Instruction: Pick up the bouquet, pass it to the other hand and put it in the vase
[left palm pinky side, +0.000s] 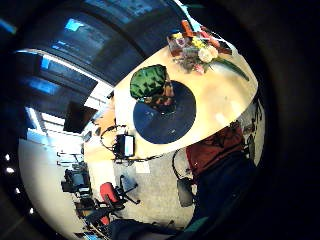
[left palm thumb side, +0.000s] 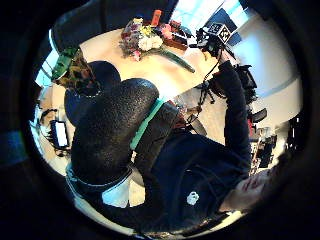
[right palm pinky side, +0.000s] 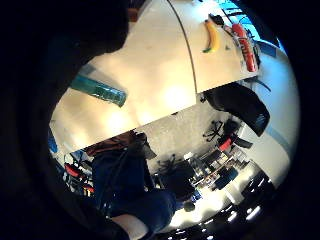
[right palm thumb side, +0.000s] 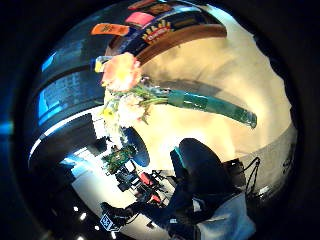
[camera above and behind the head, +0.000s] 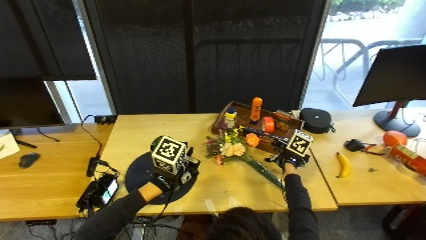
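My bouquet (camera above and behind the head: 229, 148) lies on the wooden tabletop (camera above and behind the head: 219, 190) near the middle of the outside view, its pale and orange blooms toward the tray at the back and its green-wrapped stems (camera above and behind the head: 266, 175) running down and to the right toward my right hand (camera above and behind the head: 287, 161). That hand sits just beside the stem end, right of centre in the frame, but I cannot tell from any view whether its fingers are curled or straight, or whether they touch the wrap. The right thumb side palm view shows the whole bouquet (right palm thumb side: 135, 100) lying flat, with the green wrap (right palm thumb side: 210, 107) stretched across the wood.

My left hand (camera above and behind the head: 168, 172) hangs over the dark round mat (camera above and behind the head: 136, 175) at lower left of centre; its fingers are hidden under the glove's gear, so I cannot tell its state. The left little finger side palm view shows the vase (left palm pinky side: 152, 87), green and patterned, standing on that mat (left palm pinky side: 167, 122), well apart from the bouquet (left palm pinky side: 200, 52).

Behind the flowers stands a brown tray (camera above and behind the head: 223, 120) of small items with an orange bottle (camera above and behind the head: 255, 109). A banana (camera above and behind the head: 343, 165) lies at the right.
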